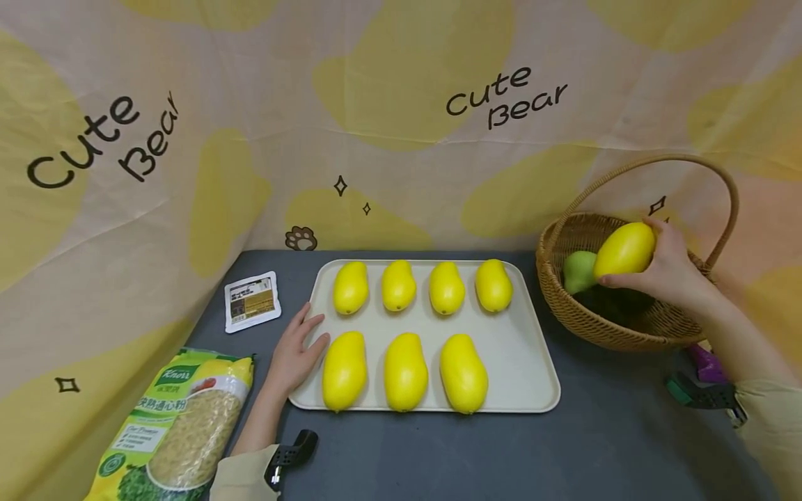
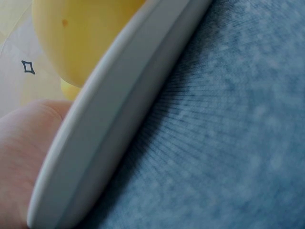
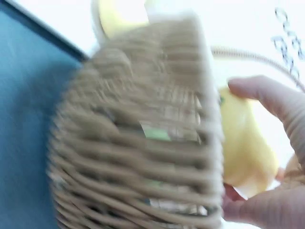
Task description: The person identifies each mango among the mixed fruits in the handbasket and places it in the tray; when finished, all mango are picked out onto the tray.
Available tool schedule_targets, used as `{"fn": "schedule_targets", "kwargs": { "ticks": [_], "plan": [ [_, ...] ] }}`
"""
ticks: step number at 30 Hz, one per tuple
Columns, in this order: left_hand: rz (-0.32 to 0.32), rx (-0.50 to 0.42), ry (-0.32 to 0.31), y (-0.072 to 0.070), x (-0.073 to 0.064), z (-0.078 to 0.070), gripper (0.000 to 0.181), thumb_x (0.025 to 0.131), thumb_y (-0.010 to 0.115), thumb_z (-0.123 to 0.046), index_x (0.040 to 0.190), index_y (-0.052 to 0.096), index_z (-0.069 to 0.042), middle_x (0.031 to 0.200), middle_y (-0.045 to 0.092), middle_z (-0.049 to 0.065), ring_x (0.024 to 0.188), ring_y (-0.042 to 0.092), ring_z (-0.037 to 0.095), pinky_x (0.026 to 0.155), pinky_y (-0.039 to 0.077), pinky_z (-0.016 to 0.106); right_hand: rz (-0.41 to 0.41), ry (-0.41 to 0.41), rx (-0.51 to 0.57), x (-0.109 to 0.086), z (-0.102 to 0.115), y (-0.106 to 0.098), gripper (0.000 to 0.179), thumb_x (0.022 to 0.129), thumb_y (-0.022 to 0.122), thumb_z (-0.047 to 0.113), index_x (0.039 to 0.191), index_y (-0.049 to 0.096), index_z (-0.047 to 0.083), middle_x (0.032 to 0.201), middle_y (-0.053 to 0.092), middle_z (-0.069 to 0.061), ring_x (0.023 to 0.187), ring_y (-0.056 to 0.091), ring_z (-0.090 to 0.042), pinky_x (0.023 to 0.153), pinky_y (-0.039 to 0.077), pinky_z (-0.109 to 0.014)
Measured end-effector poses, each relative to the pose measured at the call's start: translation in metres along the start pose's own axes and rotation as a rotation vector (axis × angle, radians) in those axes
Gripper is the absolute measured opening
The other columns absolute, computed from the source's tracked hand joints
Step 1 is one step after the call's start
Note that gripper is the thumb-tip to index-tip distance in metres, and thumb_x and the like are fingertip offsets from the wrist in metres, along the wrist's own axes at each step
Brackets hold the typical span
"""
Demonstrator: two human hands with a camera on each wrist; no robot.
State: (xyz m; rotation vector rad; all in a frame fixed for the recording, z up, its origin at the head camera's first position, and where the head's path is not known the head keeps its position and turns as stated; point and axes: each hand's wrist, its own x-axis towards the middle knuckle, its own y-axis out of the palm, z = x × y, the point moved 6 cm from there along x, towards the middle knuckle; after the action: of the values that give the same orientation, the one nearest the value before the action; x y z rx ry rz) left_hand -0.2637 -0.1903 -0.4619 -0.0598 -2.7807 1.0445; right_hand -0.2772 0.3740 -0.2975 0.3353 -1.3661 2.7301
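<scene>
My right hand [image 1: 667,268] grips a yellow mango [image 1: 626,249] over the opening of a wicker basket [image 1: 617,339] at the right. In the right wrist view the same mango [image 3: 243,143] shows between thumb and fingers, partly behind the basket's woven side [image 3: 138,143]. A green fruit [image 1: 579,271] lies inside the basket beside it. My left hand [image 1: 299,351] rests with spread fingers on the left edge of a cream tray [image 1: 520,369]. Two rows of yellow mangoes lie on that tray, the nearest to my hand being the front-left mango [image 1: 344,371].
Left of the tray lie a flat white packet [image 1: 253,302] and a green Knorr bag of pasta [image 1: 182,424]. The basket's tall handle [image 1: 664,158] arches over its opening. A purple item [image 1: 708,363] shows below the basket. A patterned cloth [image 1: 401,125] hangs behind the grey table [image 1: 438,459].
</scene>
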Motion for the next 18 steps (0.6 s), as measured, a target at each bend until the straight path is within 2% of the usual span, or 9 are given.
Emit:
{"fn": "schedule_targets", "kwargs": {
  "ticks": [5,11,13,15,16,18],
  "plan": [
    [0.0,-0.003,-0.003,0.0,0.0,0.0,0.047,0.098,0.058,-0.021,0.14,0.051,-0.001,0.159,0.021,0.015,0.144,0.022,0.039,0.111,0.022,0.06,-0.076,0.023,0.049,-0.022,0.011,0.008,0.118,0.071,0.084,0.018,0.154,0.001,0.0,0.149,0.007,-0.036,0.131,0.012,-0.055,0.092,0.02,-0.07],
    [-0.009,0.012,-0.02,0.001,0.001,0.004,0.047,0.097,0.058,-0.022,0.139,0.051,-0.002,0.16,0.022,0.013,0.143,0.022,0.038,0.111,0.023,0.059,-0.114,0.005,0.043,-0.04,0.033,0.016,0.123,0.072,0.086,0.021,0.155,-0.003,0.008,0.152,0.005,-0.031,0.129,0.018,-0.054,0.096,0.025,-0.071],
    [-0.005,0.012,-0.03,0.001,0.001,0.005,0.048,0.097,0.058,-0.022,0.14,0.051,-0.003,0.16,0.022,0.012,0.144,0.022,0.038,0.111,0.023,0.059,-0.111,-0.016,0.047,-0.045,0.041,0.018,0.123,0.072,0.087,0.021,0.155,-0.002,0.009,0.151,0.007,-0.03,0.126,0.024,-0.053,0.101,0.039,-0.051],
    [0.001,0.012,-0.035,0.002,0.001,0.005,0.048,0.097,0.059,-0.023,0.14,0.051,-0.003,0.16,0.022,0.012,0.144,0.022,0.038,0.111,0.022,0.059,-0.104,-0.045,0.062,-0.05,0.05,0.022,0.122,0.071,0.087,0.019,0.155,-0.001,0.009,0.15,0.01,-0.03,0.122,0.029,-0.052,0.092,0.046,-0.024],
    [0.003,0.013,-0.035,0.002,0.001,0.005,0.048,0.097,0.058,-0.023,0.14,0.051,-0.003,0.16,0.021,0.012,0.144,0.022,0.038,0.111,0.022,0.059,-0.1,-0.063,0.068,-0.053,0.055,0.024,0.121,0.071,0.088,0.018,0.155,0.001,0.008,0.149,0.011,-0.03,0.119,0.031,-0.051,0.084,0.044,-0.012],
    [0.007,0.017,-0.032,0.002,0.001,0.003,0.048,0.097,0.058,-0.023,0.14,0.05,-0.003,0.16,0.021,0.013,0.144,0.021,0.038,0.111,0.022,0.059,-0.089,-0.11,0.085,-0.058,0.065,0.029,0.121,0.068,0.089,0.015,0.155,0.005,0.008,0.146,0.015,-0.03,0.114,0.037,-0.049,0.071,0.034,0.002]
  ]
}}
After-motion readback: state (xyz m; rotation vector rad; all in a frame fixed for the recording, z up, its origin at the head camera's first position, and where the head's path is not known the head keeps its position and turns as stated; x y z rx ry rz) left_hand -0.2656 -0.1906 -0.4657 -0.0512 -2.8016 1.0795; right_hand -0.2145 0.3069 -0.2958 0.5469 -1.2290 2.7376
